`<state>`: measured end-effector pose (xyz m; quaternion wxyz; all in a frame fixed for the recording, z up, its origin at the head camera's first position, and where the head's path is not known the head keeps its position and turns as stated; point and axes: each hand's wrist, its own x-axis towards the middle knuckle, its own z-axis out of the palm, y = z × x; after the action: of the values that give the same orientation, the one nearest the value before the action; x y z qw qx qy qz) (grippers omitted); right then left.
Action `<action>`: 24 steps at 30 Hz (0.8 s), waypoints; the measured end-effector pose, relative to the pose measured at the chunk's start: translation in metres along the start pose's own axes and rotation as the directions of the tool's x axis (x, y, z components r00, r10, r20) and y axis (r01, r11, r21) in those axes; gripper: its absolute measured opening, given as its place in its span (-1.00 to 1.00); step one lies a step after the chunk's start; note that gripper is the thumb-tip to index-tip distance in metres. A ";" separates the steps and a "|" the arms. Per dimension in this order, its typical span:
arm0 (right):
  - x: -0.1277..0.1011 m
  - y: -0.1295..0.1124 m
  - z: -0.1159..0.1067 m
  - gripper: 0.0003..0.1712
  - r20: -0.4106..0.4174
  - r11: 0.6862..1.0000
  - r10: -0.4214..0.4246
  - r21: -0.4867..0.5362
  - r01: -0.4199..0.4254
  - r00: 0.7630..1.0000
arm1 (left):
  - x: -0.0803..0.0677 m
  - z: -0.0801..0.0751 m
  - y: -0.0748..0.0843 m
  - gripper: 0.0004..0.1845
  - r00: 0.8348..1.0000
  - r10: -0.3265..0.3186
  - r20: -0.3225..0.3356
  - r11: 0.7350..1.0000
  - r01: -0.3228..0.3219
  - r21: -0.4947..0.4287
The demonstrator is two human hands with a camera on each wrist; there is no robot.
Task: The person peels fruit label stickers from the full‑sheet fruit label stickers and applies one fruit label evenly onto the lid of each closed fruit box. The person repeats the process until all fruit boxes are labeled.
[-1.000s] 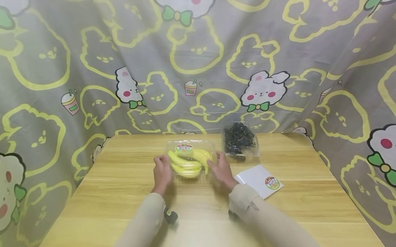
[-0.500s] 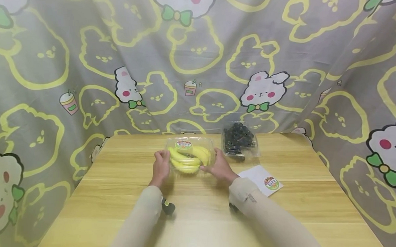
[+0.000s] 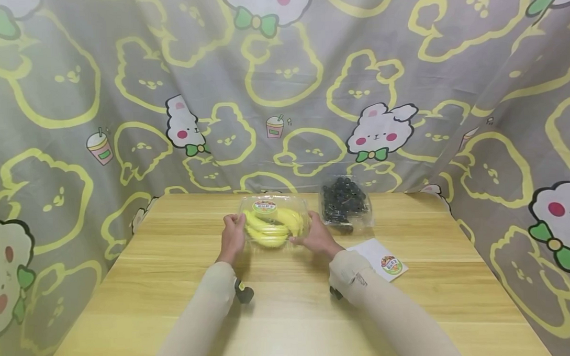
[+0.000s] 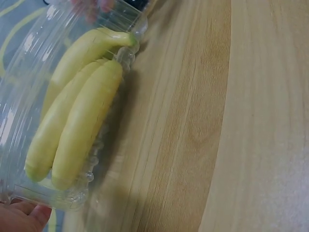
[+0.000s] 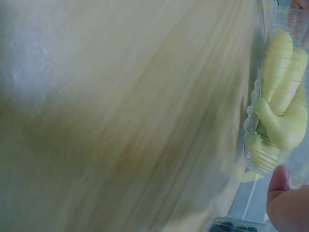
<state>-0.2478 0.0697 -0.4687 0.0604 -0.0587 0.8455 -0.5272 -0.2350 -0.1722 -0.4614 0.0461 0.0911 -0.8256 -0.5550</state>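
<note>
Between both hands is a clear plastic clamshell box [image 3: 292,202] with several yellow bananas [image 3: 268,237] inside. A round, colourful sticker [image 3: 264,206] is on its lid. My left hand [image 3: 232,238] grips the box's left end, and my right hand [image 3: 319,235] grips the right end, with the thumb [image 5: 279,181] along the near side. Through the clear wall in the left wrist view, the bananas [image 4: 82,111] lie side by side. Whether the box touches the tabletop, I cannot tell.
Behind and right of my right hand stands a second clear box [image 3: 370,217] of dark grapes [image 3: 344,197]. A white sheet [image 3: 368,251] bearing a round sticker [image 3: 390,265] lies by the right wrist. A patterned curtain [image 3: 300,83] hangs behind the wooden table [image 3: 174,255].
The banana box has shifted slightly towards the back of the table, with both hands still gripping its ends. The grape box has stayed put.
</note>
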 end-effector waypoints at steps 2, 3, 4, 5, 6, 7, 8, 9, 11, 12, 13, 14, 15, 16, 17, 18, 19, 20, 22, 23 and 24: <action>0.000 0.000 0.000 0.20 0.002 1.000 0.011 0.007 -0.011 1.000 | 0.000 0.000 0.000 -0.39 1.000 -0.006 0.003 1.000 0.006 -0.002; 0.001 0.000 0.000 0.20 0.003 1.000 0.015 0.010 -0.015 1.000 | 0.001 0.001 0.001 -0.39 1.000 -0.007 0.003 1.000 0.007 0.000; 0.001 0.000 0.000 0.20 0.005 1.000 0.020 0.013 -0.020 1.000 | 0.001 0.000 0.000 -0.38 1.000 -0.008 0.005 1.000 0.008 0.004; 0.001 0.000 0.000 0.20 0.006 1.000 0.025 0.011 -0.025 1.000 | 0.002 0.000 0.000 -0.38 1.000 -0.012 0.008 1.000 0.012 0.005; 0.001 0.000 0.000 0.21 0.006 1.000 0.028 0.008 -0.028 1.000 | 0.002 0.000 0.000 -0.38 1.000 -0.016 0.014 1.000 0.015 0.005; 0.001 0.000 0.000 0.21 0.006 1.000 0.030 0.007 -0.030 1.000 | 0.003 0.000 -0.001 -0.39 1.000 -0.016 0.015 1.000 0.016 0.008; 0.001 0.000 -0.001 0.21 0.006 0.999 0.032 0.003 -0.032 0.999 | 0.004 0.000 -0.001 -0.39 1.000 -0.019 0.019 1.000 0.019 0.006; 0.001 -0.001 -0.001 0.21 0.005 0.999 0.032 0.000 -0.032 0.999 | 0.005 0.000 -0.001 -0.40 1.000 -0.022 0.019 1.000 0.022 0.006; 0.002 -0.001 -0.001 0.20 0.002 1.000 0.028 -0.010 -0.028 1.000 | 0.007 0.001 -0.003 -0.40 1.000 -0.024 0.019 1.000 0.024 0.009; 0.002 -0.001 -0.001 0.19 -0.001 1.000 0.022 -0.017 -0.022 1.000 | 0.007 0.001 -0.003 -0.40 1.000 -0.023 0.019 1.000 0.023 0.008; 0.003 -0.001 -0.001 0.19 -0.003 1.000 0.014 -0.024 -0.014 1.000 | 0.008 0.001 -0.003 -0.41 1.000 -0.023 0.016 1.000 0.023 0.008; 0.003 -0.001 -0.001 0.18 -0.005 1.000 0.008 -0.030 -0.008 1.000 | 0.009 0.001 -0.004 -0.41 1.000 -0.026 0.014 1.000 0.025 0.009; 0.003 -0.002 0.000 0.18 -0.009 0.999 0.002 -0.034 -0.002 1.000 | 0.009 0.001 -0.004 -0.41 1.000 -0.024 0.012 1.000 0.024 0.014; 0.004 -0.002 0.000 0.18 -0.013 0.999 -0.003 -0.038 0.002 1.000 | 0.010 0.001 -0.005 -0.40 1.000 -0.024 0.016 1.000 0.024 0.018; 0.005 -0.002 0.000 0.17 -0.017 0.999 -0.006 -0.039 0.006 1.000 | 0.010 0.001 -0.005 -0.41 0.999 -0.026 0.018 1.000 0.026 0.015; 0.005 -0.002 0.000 0.17 -0.020 0.999 -0.010 -0.040 0.009 1.000 | 0.010 0.001 -0.004 -0.41 0.999 -0.026 0.019 1.000 0.026 0.015; 0.006 -0.002 0.000 0.17 -0.024 0.999 -0.011 -0.039 0.011 1.000 | 0.010 0.000 -0.004 -0.41 0.999 -0.026 0.021 1.000 0.026 0.013; 0.007 -0.002 0.000 0.17 -0.028 0.999 -0.009 -0.038 0.008 1.000 | 0.010 0.000 -0.004 -0.41 0.999 -0.023 0.025 1.000 0.023 0.013; 0.008 -0.001 0.000 0.16 -0.040 0.999 -0.015 -0.053 0.013 0.999 | 0.011 -0.001 -0.004 -0.39 0.999 -0.018 0.031 1.000 0.017 0.011; 0.009 -0.001 0.000 0.16 -0.046 0.998 -0.017 -0.060 0.014 0.999 | 0.011 -0.001 -0.003 -0.39 0.999 -0.017 0.030 1.000 0.017 0.007; 0.010 0.000 0.000 0.16 -0.051 0.998 -0.020 -0.067 0.016 0.999 | 0.012 -0.001 -0.003 -0.38 0.999 -0.014 0.031 1.000 0.013 0.009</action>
<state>-0.2576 0.0676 -0.4689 0.0321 -0.0547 0.8634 -0.5006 -0.2459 -0.1768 -0.4637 0.0290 0.0881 -0.8280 -0.5530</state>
